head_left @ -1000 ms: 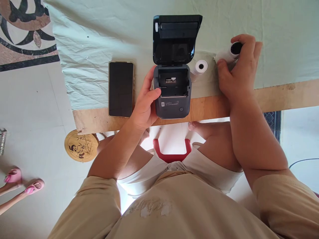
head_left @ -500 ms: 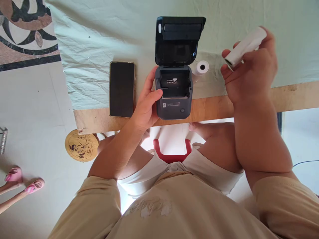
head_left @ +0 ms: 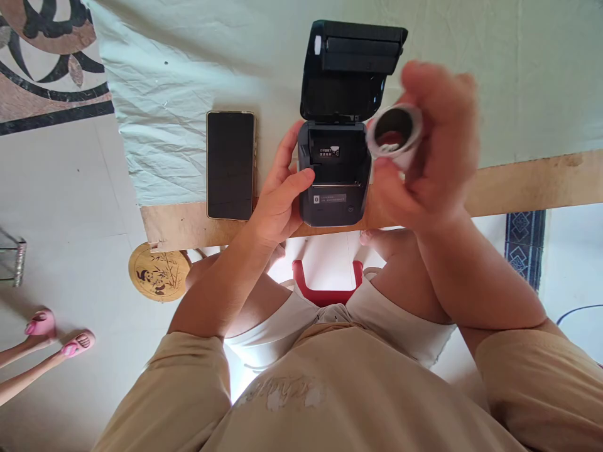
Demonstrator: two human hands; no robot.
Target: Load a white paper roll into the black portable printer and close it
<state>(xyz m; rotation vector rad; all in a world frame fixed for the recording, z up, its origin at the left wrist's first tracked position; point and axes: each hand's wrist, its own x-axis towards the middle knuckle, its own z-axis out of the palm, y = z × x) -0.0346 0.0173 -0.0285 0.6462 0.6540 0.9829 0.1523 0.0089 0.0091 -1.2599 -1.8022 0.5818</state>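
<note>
My left hand (head_left: 280, 188) grips the left side of a small dark label printer (head_left: 332, 207), its thumb resting on the edge of the paper bay. The printer's black lid (head_left: 351, 69) stands raised, and the bay inside holds no roll. Just to the right of the printer, my right hand (head_left: 436, 144) is closed around a white paper roll (head_left: 409, 160), whose hollow end faces me. This hand is smeared by motion. The small white roll seen earlier on the cloth is hidden behind the right hand and the held roll.
A dark smartphone (head_left: 230, 166) lies left of the printer on the pale green cloth (head_left: 155, 150). The wooden table edge (head_left: 532, 182) runs along the front. Below left stands a round wooden stool (head_left: 160, 273). Another person's feet in pink slippers (head_left: 78, 344) are on the floor at left.
My right hand has swung left and toward the printer with the paper roll, turning its hollow end to face me. The printer has shifted slightly right, its lid tilting a little, still in my left hand.
</note>
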